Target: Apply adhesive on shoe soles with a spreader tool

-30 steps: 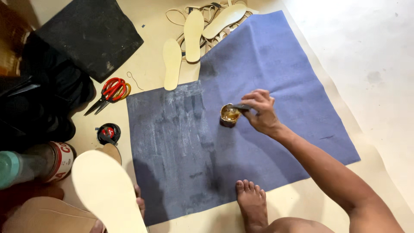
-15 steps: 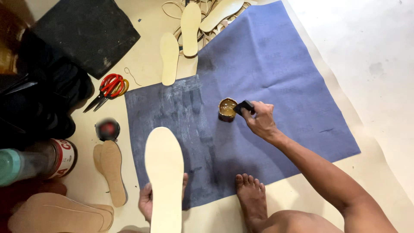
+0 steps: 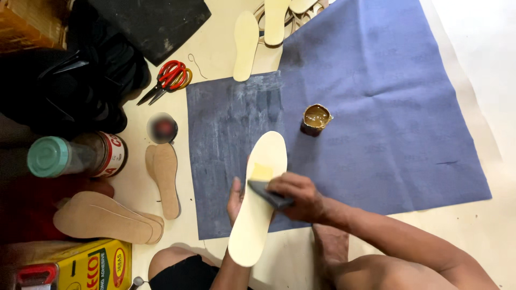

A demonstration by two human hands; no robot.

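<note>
Your left hand gripped a cream insole above the blue sheet while your right hand clasped a dark spreader, mid glue-spreading; next, probably even strokes

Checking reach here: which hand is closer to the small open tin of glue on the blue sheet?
Right. The right hand, holding a dark spreader, lies below the tin. The left hand, gripping the pale insole, sits farther down-left.
</note>
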